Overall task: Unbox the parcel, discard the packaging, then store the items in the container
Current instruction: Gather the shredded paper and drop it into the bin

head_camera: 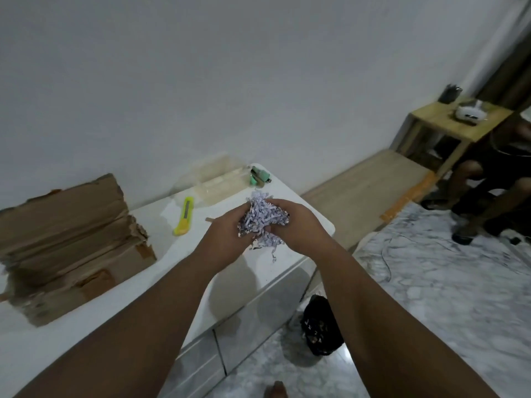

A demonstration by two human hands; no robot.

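A bundle of white shredded paper filler (261, 219) is held above the right end of the white table (161, 271). My left hand (227, 234) grips it from the left and my right hand (298, 225) grips it from the right; a few strands dangle below. The opened cardboard parcel (66, 248) lies on the table's left side, flaps torn. A clear plastic container (218, 182) sits at the table's far edge against the wall, with green items (258, 176) beside it.
A yellow utility knife (184, 216) lies on the table between box and hands. A black bag (321, 326) holding shredded paper stands on the floor below the table's right end. A person sits at the right by a small wooden side table (454, 122).
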